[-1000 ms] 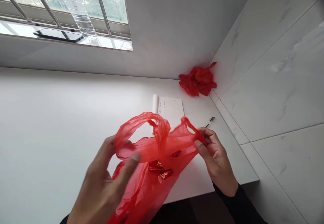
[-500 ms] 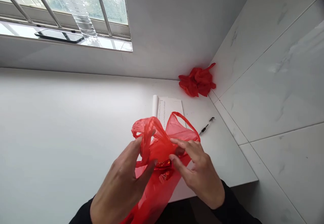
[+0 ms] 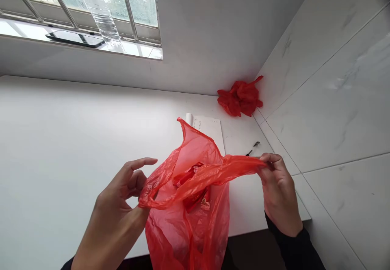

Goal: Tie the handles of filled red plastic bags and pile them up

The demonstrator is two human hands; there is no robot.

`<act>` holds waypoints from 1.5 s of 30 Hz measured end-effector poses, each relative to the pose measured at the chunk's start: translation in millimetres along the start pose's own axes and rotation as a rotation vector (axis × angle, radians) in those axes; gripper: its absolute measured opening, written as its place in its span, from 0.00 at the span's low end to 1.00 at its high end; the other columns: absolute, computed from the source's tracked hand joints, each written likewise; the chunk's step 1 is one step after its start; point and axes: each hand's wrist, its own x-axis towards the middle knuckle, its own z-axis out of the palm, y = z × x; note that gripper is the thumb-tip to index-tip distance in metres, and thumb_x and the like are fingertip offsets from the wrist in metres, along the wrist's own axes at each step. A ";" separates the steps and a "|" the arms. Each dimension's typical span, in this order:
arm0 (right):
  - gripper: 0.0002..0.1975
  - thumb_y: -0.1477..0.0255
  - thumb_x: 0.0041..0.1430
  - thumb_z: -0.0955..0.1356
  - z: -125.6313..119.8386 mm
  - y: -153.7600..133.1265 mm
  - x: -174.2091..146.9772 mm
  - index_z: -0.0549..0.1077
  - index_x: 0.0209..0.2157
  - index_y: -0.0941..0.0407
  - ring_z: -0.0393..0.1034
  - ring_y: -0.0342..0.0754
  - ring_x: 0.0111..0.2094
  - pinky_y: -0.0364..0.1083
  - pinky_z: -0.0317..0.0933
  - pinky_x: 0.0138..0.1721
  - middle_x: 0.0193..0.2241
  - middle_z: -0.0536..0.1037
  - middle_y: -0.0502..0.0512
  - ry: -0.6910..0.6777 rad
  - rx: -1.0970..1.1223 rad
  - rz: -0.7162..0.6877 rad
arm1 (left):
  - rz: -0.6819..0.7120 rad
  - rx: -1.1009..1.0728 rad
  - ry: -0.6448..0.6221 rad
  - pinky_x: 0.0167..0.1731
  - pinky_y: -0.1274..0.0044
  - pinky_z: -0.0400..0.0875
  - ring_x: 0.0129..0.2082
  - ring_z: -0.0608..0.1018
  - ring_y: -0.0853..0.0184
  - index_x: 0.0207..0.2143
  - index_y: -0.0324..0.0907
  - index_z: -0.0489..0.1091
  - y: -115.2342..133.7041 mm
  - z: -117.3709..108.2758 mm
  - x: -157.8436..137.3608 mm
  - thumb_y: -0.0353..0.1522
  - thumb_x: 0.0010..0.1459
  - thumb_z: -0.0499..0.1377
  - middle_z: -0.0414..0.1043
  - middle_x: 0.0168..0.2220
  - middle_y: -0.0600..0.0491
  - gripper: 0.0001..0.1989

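Observation:
A thin red plastic bag [image 3: 210,225] hangs at the front edge of the white table, its mouth stretched wide between my hands. My left hand [image 3: 122,205] pinches the left side of the rim between thumb and bent fingers, with the index finger extended. On the right, my right hand [image 3: 278,188] grips a bag handle pulled out sideways. Inside the bag lie shiny red wrapped packets [image 3: 198,194], partly hidden by the bag's folded edge.
Behind the bag lies an open notebook [image 3: 213,127], partly covered, with a black pen [image 3: 252,149] beside it. Another crumpled red bag [image 3: 240,98] sits in the table's far corner. On the windowsill are a water bottle [image 3: 106,24] and a dark-edged tablet [image 3: 74,38]. Tiled wall [image 3: 341,131] bounds the right.
My hands have moved apart, left hand leftward and right hand rightward. The bag's bunched mouth has been spread wide, showing more of the packets inside.

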 end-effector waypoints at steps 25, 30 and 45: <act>0.16 0.67 0.68 0.65 10.9 -13.6 -18.3 0.64 0.56 0.49 0.63 0.53 0.58 0.58 0.55 0.61 0.53 0.70 0.56 0.101 -0.057 -0.315 | -0.115 -0.049 -0.068 0.10 0.83 0.61 0.13 0.64 0.76 0.56 0.56 0.66 15.8 11.3 -9.2 0.45 0.59 0.57 0.75 0.33 0.58 0.22; 0.22 0.58 0.74 0.53 19.3 -21.0 -15.1 0.63 0.61 0.51 0.77 0.49 0.32 0.52 0.70 0.42 0.38 0.79 0.55 -0.506 -0.046 0.119 | -0.043 -0.126 -0.088 0.18 0.83 0.70 0.25 0.77 0.69 0.54 0.53 0.68 5.6 11.1 -11.0 0.42 0.59 0.59 0.79 0.39 0.55 0.20; 0.16 0.70 0.69 0.58 63.4 2.8 -12.3 0.71 0.52 0.49 0.76 0.53 0.32 0.47 0.54 0.29 0.36 0.82 0.51 -0.888 -1.037 -0.167 | -0.114 -0.224 -0.132 0.17 0.83 0.70 0.29 0.79 0.65 0.56 0.53 0.66 7.1 12.2 -18.6 0.37 0.56 0.61 0.79 0.37 0.54 0.23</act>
